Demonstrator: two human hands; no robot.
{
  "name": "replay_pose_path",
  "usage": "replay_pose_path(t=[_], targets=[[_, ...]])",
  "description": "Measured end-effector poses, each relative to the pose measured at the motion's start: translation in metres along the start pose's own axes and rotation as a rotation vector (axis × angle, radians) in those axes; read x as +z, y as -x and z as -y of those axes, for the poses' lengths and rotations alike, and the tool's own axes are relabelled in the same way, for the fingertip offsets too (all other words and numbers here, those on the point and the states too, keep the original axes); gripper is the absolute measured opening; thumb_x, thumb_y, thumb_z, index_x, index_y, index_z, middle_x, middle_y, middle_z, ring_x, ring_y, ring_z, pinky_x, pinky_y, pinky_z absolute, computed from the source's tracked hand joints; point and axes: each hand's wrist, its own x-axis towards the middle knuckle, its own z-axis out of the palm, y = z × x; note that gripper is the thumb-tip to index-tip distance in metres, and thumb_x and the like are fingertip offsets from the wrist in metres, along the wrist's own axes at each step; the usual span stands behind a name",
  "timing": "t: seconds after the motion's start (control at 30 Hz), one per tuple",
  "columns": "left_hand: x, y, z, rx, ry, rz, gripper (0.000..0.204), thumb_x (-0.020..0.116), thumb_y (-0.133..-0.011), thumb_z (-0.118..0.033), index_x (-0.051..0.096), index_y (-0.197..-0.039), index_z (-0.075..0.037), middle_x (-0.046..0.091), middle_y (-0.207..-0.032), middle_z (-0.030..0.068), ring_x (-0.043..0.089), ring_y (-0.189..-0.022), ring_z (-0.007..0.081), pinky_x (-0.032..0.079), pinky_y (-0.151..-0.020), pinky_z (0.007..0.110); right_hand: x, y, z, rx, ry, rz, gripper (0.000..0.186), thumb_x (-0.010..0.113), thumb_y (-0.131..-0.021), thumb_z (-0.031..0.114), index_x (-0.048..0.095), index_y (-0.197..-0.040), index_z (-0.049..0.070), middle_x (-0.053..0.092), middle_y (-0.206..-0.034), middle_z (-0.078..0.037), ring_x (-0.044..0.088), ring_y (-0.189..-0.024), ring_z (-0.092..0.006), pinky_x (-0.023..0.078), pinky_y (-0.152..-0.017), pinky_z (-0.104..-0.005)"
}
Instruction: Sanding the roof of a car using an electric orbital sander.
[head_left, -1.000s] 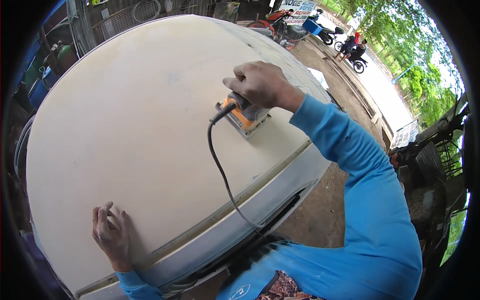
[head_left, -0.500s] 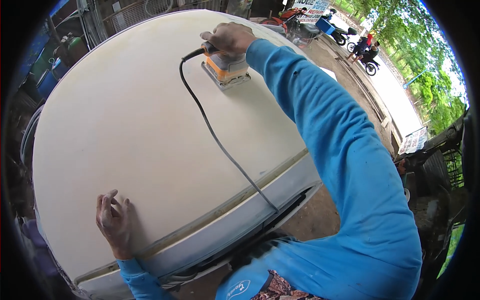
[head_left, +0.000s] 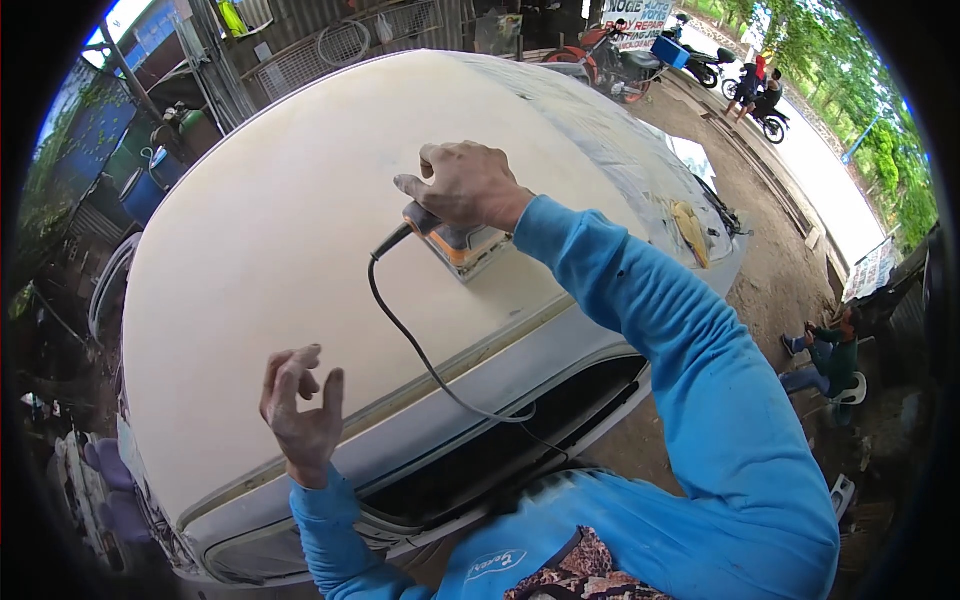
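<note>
My right hand point(head_left: 468, 183) is closed over the top of an orange and grey electric sander point(head_left: 455, 245). The sander's flat pad rests on a cream-coloured car roof point(head_left: 250, 230), not far from the groove along the near side. From the sander's handle, a grey power cord point(head_left: 400, 325) loops over the roof edge and down past the open side window. My left hand point(head_left: 303, 408) holds nothing; its fingers are apart and loosely bent above the near left part of the roof. Dust whitens its fingers.
Masking film with yellowish tape point(head_left: 690, 232) covers the windshield at right. Parked motorcycles point(head_left: 605, 62) stand beyond the car. A person point(head_left: 832, 352) sits on a chair at right; others are by a motorcycle on the road. Blue drums point(head_left: 145, 192) stand at left.
My right hand has drawn the sander closer along the roof toward the near groove. My left hand has shifted right and seems lifted from the surface. The view has tilted to show more surroundings.
</note>
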Motion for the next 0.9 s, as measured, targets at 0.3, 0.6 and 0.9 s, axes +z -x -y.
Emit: replay_pose_path(t=[0.3,0.6,0.9], targets=[[-0.025,0.005,-0.162,0.685,1.216,0.841,0.036,0.079,-0.083,-0.023,0.067,-0.112,-0.004,0.071,-0.086,0.0156,0.067,-0.069,0.0280,0.049,-0.059,0.039,-0.001,0.056,0.040,-0.119,-0.084,0.030,0.054,0.055,-0.095,0.054,0.071,-0.107,0.003,0.073,-0.103,-0.015,0.068,-0.108,-0.0319,0.054,-0.093,-0.0428],[0.027,-0.039,-0.138,0.136,-0.104,0.153,0.061,0.078,-0.075,0.005,0.061,-0.133,-0.004,0.062,-0.118,0.0139,0.060,-0.108,0.0300,0.049,-0.088,0.041,0.021,0.027,0.041,-0.117,-0.254,-0.176,0.049,0.054,-0.098,0.048,0.071,-0.100,0.002,0.074,-0.099,-0.017,0.069,-0.103,-0.0345,0.054,-0.088,-0.0451],[0.132,-0.122,-0.079,-0.068,-0.572,0.565,0.085,0.074,-0.086,-0.044,0.036,-0.158,-0.020,0.056,-0.139,0.0220,0.060,-0.124,0.0417,0.051,-0.098,0.052,0.026,0.034,-0.049,-0.045,-1.143,-0.448,0.029,0.052,-0.105,0.023,0.059,-0.116,-0.003,0.067,-0.103,-0.018,0.064,-0.098,-0.0241,0.051,-0.085,-0.0392]])
